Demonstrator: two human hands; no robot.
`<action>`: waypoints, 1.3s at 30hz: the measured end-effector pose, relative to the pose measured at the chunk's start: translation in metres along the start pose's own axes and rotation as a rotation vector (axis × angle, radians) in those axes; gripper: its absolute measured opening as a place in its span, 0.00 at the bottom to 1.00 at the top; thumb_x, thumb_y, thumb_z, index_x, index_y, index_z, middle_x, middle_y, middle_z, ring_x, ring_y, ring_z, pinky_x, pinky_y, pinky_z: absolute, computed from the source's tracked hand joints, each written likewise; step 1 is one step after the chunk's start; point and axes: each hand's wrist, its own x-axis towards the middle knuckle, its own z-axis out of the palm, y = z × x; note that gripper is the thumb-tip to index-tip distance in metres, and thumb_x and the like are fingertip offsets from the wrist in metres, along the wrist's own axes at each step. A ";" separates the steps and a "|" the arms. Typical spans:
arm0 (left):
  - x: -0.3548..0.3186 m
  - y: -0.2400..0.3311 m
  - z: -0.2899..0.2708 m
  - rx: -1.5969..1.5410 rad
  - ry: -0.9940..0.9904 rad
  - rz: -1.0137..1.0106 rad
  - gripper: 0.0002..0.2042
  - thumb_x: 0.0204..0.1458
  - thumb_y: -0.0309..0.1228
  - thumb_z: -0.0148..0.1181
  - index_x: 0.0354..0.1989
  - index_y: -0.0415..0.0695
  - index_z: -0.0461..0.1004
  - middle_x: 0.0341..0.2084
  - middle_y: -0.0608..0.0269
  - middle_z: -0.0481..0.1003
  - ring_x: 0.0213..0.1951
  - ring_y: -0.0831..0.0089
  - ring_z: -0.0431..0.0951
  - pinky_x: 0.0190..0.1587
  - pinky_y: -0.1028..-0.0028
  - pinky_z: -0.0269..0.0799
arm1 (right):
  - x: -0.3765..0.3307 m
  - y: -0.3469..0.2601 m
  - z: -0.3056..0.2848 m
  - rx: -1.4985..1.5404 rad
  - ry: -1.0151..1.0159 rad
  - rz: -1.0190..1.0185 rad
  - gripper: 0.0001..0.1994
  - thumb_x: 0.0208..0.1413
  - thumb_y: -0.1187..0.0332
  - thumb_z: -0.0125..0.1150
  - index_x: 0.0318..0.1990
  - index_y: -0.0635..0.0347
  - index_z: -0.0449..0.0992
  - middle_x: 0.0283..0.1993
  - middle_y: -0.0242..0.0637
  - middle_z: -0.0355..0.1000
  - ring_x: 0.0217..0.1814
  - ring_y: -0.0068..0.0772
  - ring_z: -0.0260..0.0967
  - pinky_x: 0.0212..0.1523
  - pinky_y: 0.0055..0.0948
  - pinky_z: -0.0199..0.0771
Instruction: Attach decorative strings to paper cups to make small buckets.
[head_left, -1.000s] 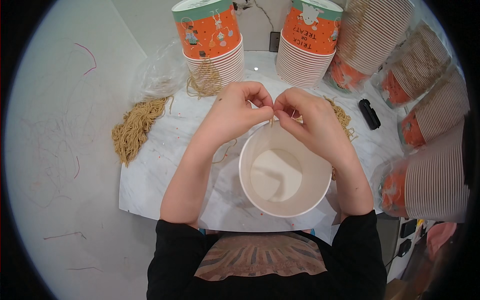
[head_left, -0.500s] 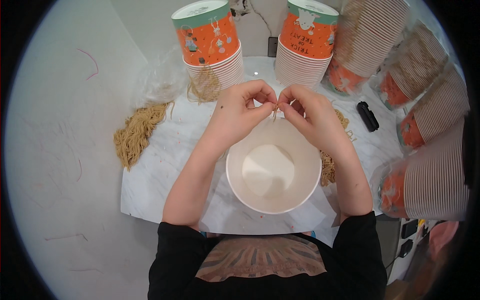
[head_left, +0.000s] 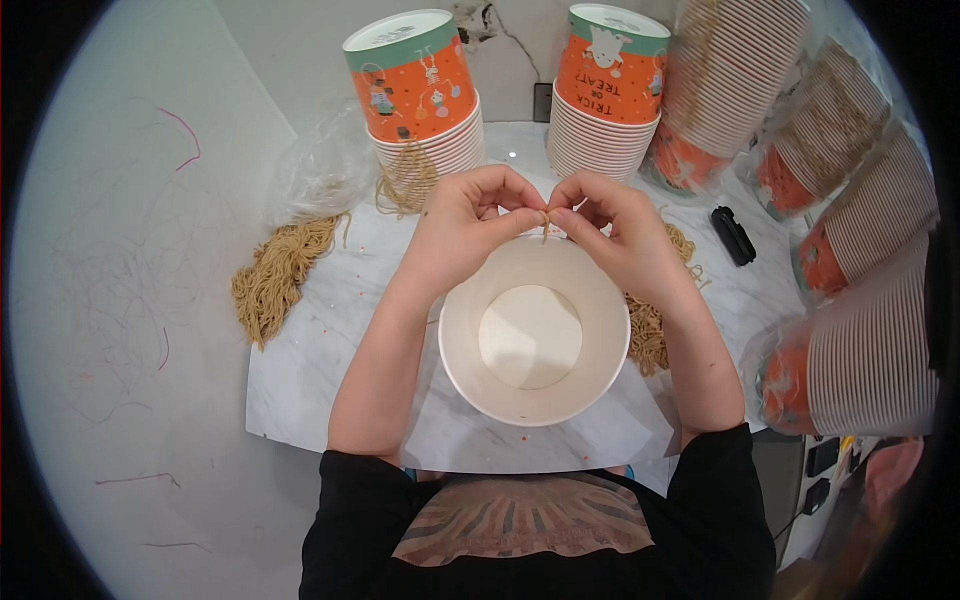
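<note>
A white paper bucket [head_left: 462, 325] stands before me on the table, its wide mouth facing up. Over its far rim my two hands meet fingertip to fingertip. My left hand [head_left: 468, 218] pinches a short piece of tan cord [head_left: 545, 231] between thumb and forefinger. From the other side my right hand [head_left: 612, 222] pinches the same cord, its loose tail hanging between the hands. Whether the cord is knotted or passes through the bucket wall is too small to tell. Inside, the bucket shows only its pale bottom.
Tan cord bundles lie at left [head_left: 285, 275] and beside my right forearm [head_left: 648, 335]. Two upturned stacks of orange and green buckets [head_left: 425, 95] [head_left: 607, 95] stand behind. Bagged bucket stacks [head_left: 870, 330] line the right side. A black object [head_left: 733, 236] lies on the marbled table [head_left: 335, 370].
The bucket sits slightly further left in the picture, and the whole view has shifted a little. Both hands keep their pinch on the cord, a touch closer together.
</note>
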 end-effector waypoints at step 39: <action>-0.005 0.014 -0.007 0.267 -0.024 -0.205 0.04 0.49 0.19 0.62 0.33 0.37 0.79 0.20 0.74 0.74 0.22 0.91 0.69 0.25 0.84 0.62 | 0.001 0.004 0.007 0.234 -0.092 0.182 0.07 0.63 0.69 0.61 0.38 0.65 0.76 0.32 0.25 0.73 0.32 0.12 0.66 0.33 0.19 0.68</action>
